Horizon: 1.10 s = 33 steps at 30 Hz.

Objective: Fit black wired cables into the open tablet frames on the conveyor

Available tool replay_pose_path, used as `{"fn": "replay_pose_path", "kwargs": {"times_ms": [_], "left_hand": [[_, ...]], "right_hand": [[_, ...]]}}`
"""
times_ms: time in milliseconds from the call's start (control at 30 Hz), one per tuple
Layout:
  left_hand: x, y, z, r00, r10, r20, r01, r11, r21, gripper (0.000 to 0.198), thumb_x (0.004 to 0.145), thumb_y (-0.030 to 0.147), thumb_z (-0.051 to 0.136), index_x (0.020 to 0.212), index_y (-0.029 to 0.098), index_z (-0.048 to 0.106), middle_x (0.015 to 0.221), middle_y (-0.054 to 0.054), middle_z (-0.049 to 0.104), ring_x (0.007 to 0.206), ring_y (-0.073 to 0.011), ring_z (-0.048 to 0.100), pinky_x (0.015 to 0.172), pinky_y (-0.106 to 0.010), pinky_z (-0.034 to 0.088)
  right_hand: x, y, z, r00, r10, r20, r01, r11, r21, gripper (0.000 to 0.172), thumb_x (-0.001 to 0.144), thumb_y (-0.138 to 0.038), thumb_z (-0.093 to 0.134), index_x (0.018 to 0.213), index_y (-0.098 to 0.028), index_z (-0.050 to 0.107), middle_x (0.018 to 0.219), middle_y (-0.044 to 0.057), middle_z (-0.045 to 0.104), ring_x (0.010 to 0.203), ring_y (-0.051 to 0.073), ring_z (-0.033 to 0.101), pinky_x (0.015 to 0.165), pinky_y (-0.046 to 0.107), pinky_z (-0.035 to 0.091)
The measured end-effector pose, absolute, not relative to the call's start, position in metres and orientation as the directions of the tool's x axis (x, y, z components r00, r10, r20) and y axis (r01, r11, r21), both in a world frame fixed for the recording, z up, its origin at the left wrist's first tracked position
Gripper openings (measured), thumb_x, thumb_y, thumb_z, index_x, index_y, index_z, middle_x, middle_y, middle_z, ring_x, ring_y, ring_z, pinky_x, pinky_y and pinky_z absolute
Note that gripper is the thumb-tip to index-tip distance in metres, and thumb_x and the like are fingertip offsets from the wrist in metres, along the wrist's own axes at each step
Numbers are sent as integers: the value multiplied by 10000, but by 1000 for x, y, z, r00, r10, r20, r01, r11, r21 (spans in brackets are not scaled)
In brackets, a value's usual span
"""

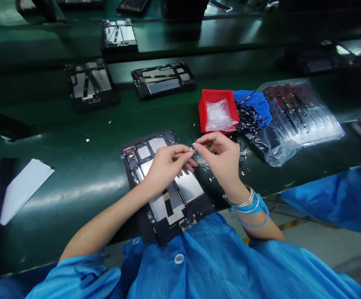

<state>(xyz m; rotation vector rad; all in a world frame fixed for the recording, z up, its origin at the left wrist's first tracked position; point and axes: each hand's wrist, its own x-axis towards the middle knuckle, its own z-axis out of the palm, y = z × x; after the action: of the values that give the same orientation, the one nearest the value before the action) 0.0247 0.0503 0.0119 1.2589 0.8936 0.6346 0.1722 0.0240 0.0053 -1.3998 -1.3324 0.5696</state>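
Beneath left hand (167,165), opened tablet (176,203): long axis running away, slanting left.

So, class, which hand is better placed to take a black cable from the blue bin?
Likely the right hand: it's nearer the blue bin, while the left hand is over the opened tablet.

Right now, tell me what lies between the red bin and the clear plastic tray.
The head view shows a blue bin of black cables between the red bin and the tray.
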Motion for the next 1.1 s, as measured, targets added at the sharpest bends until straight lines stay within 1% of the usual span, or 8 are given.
{"fn": "replay_pose_path", "kwargs": {"times_ms": [133, 233, 333, 600, 700, 833, 1000, 1100], "left_hand": [[23, 52, 13, 515, 844, -148, 111, 105, 988, 187, 867, 187, 527, 818, 138, 700, 675, -31, 696, 563, -124, 648, 442, -174, 440], [22, 52, 17, 551, 831, -81, 150, -3, 989, 219, 874, 143, 495, 899, 158, 713, 673, -3, 683, 559, -117, 630, 477, -182, 457], [20, 53, 21, 606, 789, -100, 174, -9, 985, 284, 894, 121, 446, 1038, 158, 688, 677, -1, 689, 526, -118, 620, 489, -196, 481], [20, 62, 14, 592, 766, -251, 71, 260, 963, 187, 909, 140, 464, 948, 103, 643, 896, -109, 741, 645, -157, 719, 460, -188, 516], [20, 67, 11, 536, 773, -340, 80, 355, 932, 136, 898, 175, 523, 846, 100, 624, 848, -125, 745, 573, -156, 705, 410, -180, 483], [19, 68, 10, 510, 793, -333, 63, 352, 934, 134, 860, 214, 599, 786, 106, 626, 760, -106, 739, 513, -141, 678, 371, -165, 433], [18, 66, 9, 491, 824, -281, 12, 316, 949, 155, 845, 267, 611, 817, 117, 644, 712, -78, 716, 545, -145, 688, 389, -165, 445], [19, 65, 7, 505, 824, -256, 4, 295, 956, 164, 846, 288, 606, 816, 128, 629, 691, -63, 703, 522, -144, 675, 384, -172, 437]], "right_hand": [[173, 17, 9, 7, 815, 579, 701, 409, -584, 128, 859, -208, 616, 792, -217, 724, 800, 34, 747, 730, 159, 668, 624, 304, 529], [176, 17, 10, -113, 740, 663, 793, 469, -389, 136, 865, -173, 610, 856, -214, 739, 861, 57, 765, 774, 181, 689, 703, 341, 560], [179, 21, 10, -160, 701, 695, 821, 485, -301, 144, 863, -151, 599, 867, -200, 735, 871, 66, 768, 769, 183, 693, 691, 329, 561], [181, 29, 11, -69, 746, 662, 835, 406, -371, 186, 885, -160, 551, 807, -229, 705, 801, 33, 755, 750, 169, 699, 674, 316, 552], [178, 28, 11, -27, 702, 712, 849, 392, -354, 176, 888, -147, 559, 853, -247, 700, 848, 33, 763, 778, 174, 706, 688, 328, 554], [179, 31, 5, -85, 637, 766, 847, 451, -281, 164, 884, -136, 569, 877, -243, 694, 848, 35, 766, 762, 175, 705, 699, 329, 559], [187, 36, 2, 130, 655, 745, 904, 230, -359, 176, 915, -180, 544, 870, -248, 700, 836, 34, 757, 781, 187, 705, 711, 345, 555], [179, 34, 0, 27, 687, 726, 871, 341, -354, 173, 914, -180, 548, 846, -240, 695, 831, 36, 756, 768, 174, 695, 704, 328, 550]]}}
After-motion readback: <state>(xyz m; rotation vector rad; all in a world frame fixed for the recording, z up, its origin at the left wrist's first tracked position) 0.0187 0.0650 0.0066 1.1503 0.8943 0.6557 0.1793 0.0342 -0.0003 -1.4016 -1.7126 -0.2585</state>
